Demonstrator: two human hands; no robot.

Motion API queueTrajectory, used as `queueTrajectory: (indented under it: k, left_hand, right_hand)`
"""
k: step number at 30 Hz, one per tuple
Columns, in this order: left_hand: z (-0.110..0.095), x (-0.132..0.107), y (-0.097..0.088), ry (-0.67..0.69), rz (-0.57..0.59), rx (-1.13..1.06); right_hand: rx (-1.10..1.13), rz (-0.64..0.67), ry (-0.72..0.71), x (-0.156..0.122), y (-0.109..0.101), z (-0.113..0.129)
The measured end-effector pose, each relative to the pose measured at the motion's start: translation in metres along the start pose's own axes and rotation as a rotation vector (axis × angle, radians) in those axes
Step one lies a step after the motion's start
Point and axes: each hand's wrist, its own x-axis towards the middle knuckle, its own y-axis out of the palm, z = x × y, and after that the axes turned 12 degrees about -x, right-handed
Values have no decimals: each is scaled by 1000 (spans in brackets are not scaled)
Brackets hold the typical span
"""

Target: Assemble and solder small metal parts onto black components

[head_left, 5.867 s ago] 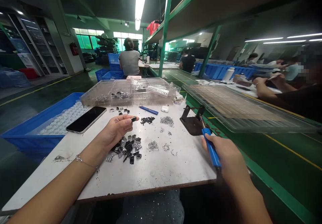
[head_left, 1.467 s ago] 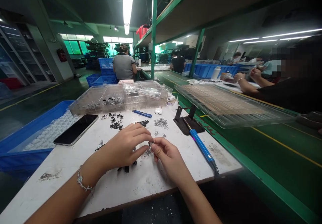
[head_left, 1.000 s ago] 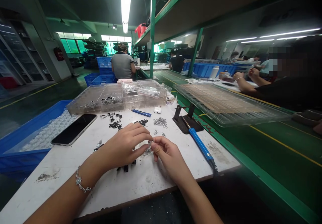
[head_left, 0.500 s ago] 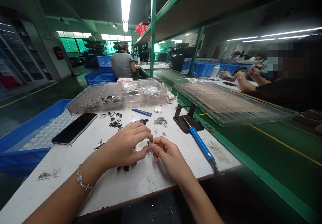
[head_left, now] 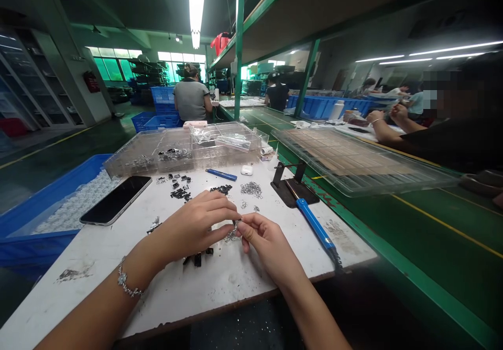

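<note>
My left hand (head_left: pixel 198 224) and my right hand (head_left: pixel 265 240) meet above the white table (head_left: pixel 243 282). Between their fingertips is a small dark and silvery part (head_left: pixel 234 224), mostly hidden, so its exact kind does not show. My right thumb and index finger pinch it, while the left fingertips press at its upper left side. Beneath the hands lie shiny little metal pieces (head_left: pixel 231 236). Black pieces (head_left: pixel 198 259) rest just below my left hand, and a pile of dark parts (head_left: pixel 222 189) lies beyond it.
A soldering iron (head_left: pixel 314 224) sits in its black stand (head_left: pixel 291 193) on the right. A phone (head_left: pixel 117 200) lies at left, beside a blue crate (head_left: pixel 23 245). Behind are a clear divided box (head_left: pixel 149 143), a blue pen-like tool (head_left: pixel 220 175) and small metal bits (head_left: pixel 251 189). Co-workers sit farther off.
My left thumb has shifted up toward the index finger, close to the small part. Both hands otherwise stay in nearly the same place.
</note>
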Motion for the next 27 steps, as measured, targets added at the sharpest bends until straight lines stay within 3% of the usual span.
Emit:
queueTrajectory:
  k: [15, 27]
  left_hand:
    - [0, 3, 8, -22, -81, -69]
    - [5, 2, 9, 110, 18, 280]
  right_hand:
    - [115, 1, -27, 0, -1, -4]
    - [-320, -153, -81, -4, 5, -4]
